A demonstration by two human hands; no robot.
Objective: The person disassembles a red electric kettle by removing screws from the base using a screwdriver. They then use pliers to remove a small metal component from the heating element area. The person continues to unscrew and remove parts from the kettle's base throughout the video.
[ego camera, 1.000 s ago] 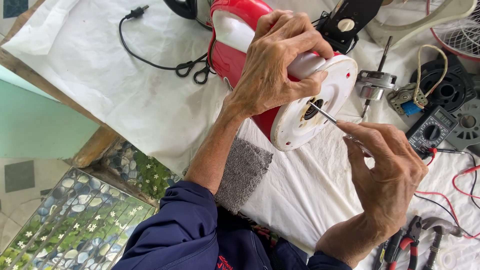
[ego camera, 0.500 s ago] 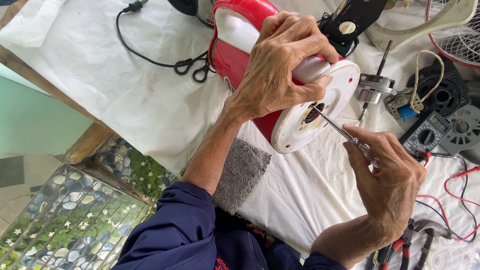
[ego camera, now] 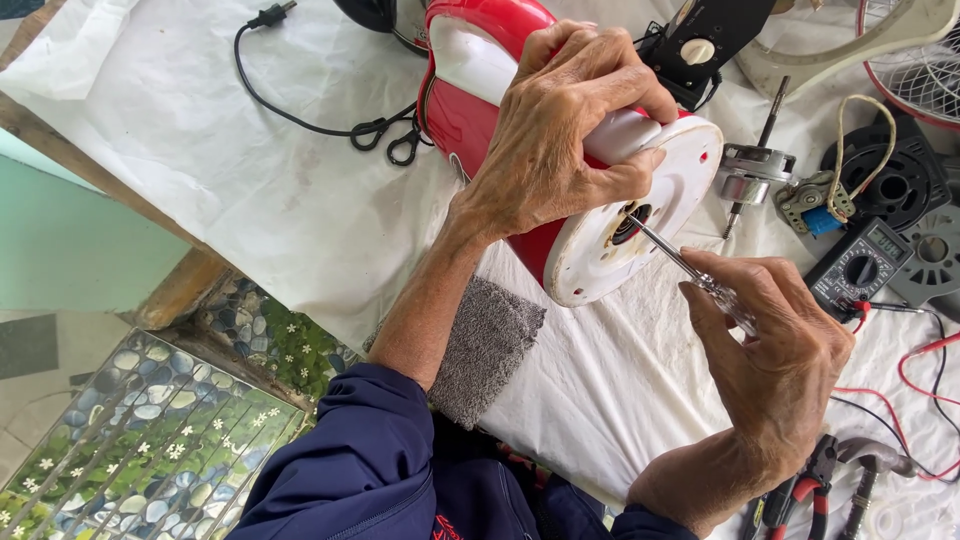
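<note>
A red and white appliance (ego camera: 470,90) lies on its side on the white cloth, its round white base (ego camera: 600,250) turned towards me. My left hand (ego camera: 560,130) grips the body from above, fingers wrapped over the white rim. My right hand (ego camera: 770,350) holds a slim screwdriver (ego camera: 672,258) with a clear handle. Its metal tip sits in the dark hole at the middle of the base.
A black power cord (ego camera: 300,110) trails across the white cloth (ego camera: 200,150). At the right lie a motor with shaft (ego camera: 750,175), a multimeter (ego camera: 865,265) with red leads, black fan parts (ego camera: 895,180) and pliers (ego camera: 810,485). A grey towel (ego camera: 485,345) hangs at the table edge.
My right hand has shifted a little lower and turned around the screwdriver, whose tip stays in the base's centre hole. The left hand keeps its hold on the appliance.
</note>
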